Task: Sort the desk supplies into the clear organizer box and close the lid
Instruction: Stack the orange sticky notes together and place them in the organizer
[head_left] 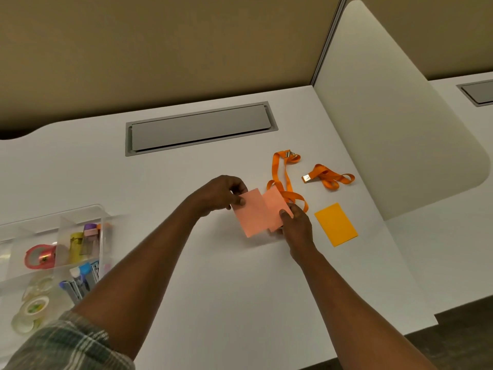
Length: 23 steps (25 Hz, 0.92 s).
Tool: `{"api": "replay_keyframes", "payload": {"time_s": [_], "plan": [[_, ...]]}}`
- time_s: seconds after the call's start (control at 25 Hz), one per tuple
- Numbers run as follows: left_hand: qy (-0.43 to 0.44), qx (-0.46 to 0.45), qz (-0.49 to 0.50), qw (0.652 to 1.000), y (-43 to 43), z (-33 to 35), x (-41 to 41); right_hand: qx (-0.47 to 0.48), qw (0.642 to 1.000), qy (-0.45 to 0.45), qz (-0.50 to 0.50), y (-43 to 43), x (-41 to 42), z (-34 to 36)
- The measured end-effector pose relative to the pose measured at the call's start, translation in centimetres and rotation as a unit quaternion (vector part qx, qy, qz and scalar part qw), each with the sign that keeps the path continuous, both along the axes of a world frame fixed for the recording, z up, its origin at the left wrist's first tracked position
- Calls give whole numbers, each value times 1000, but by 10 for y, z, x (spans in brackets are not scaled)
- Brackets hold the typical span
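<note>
White and smooth, the counter (213, 276) stands before a tan partition wall (160, 49) and has a grey rectangular cable hatch (200, 128) set into it. At its left edge stands the clear plastic organizer box (80, 217) with several compartments. One compartment holds a red tape roll (40, 256), the next one a yellow tube and a purple-capped tube (82, 241). A nearer compartment holds pens and markers (80, 281), and another holds pale tape rolls (33, 305).

Both hands are near the middle of the counter. The left hand (218, 194) has its grip pressed together, pinching the top corner of a salmon-pink rectangular paper card (249, 214). The right hand (296, 225) pinches a second salmon-pink card (274, 202), which overlaps the first. Just right of them lies an orange-yellow rectangular card (336, 224), and behind it lie a long orange fabric lanyard (280, 172) and a folded orange lanyard (330, 178).
</note>
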<state>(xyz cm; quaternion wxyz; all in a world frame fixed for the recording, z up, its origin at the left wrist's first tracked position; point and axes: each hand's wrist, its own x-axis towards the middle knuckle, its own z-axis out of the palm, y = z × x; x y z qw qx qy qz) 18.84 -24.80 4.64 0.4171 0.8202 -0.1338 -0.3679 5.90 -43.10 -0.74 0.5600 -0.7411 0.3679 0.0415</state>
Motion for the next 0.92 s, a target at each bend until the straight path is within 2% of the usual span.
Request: {"api": "replay_keyframes", "payload": {"time_s": [0.08,0.16,0.24,0.32,0.36,0.4,0.44,0.48,0.52,0.56,0.6,0.72,0.84,0.92], "plan": [[7,-25,11,1000,-5,10,-5,141,990,-8,-27,6,1,7],[-59,19,23,998,-17,11,-14,271,960,-10,-75,12,-1,18],[-115,64,16,991,-27,5,-24,341,933,-18,-116,13,-3,24],[-98,42,27,994,-33,-3,-33,351,927,-24,-127,7,-3,28],[-78,21,41,996,-34,-6,-37,310,944,-21,-115,3,-4,29],[-58,3,57,997,-36,-9,-40,220,971,-23,-91,-2,-5,28],[-39,-10,71,997,-37,-10,-43,84,993,-39,-66,-10,-8,25],[-25,-16,79,996,-37,-12,-46,-75,994,-64,-43,-19,-12,21],[-19,-14,79,997,-38,-14,-49,-219,972,-78,-23,-31,-18,17],[-21,-6,73,997,-37,-17,-52,-318,946,-63,-15,-44,-22,12],[-22,-1,66,998,-37,-19,-54,-362,932,-13,-11,-58,-25,8],[-8,-3,69,998,-33,-24,-59,-360,911,200,26,-90,-33,-2],[10,-13,76,997,-30,-22,-61,-362,896,253,45,-102,-31,-6],[22,-25,79,996,-27,-19,-62,-302,922,244,10,-105,-29,-6]]}}
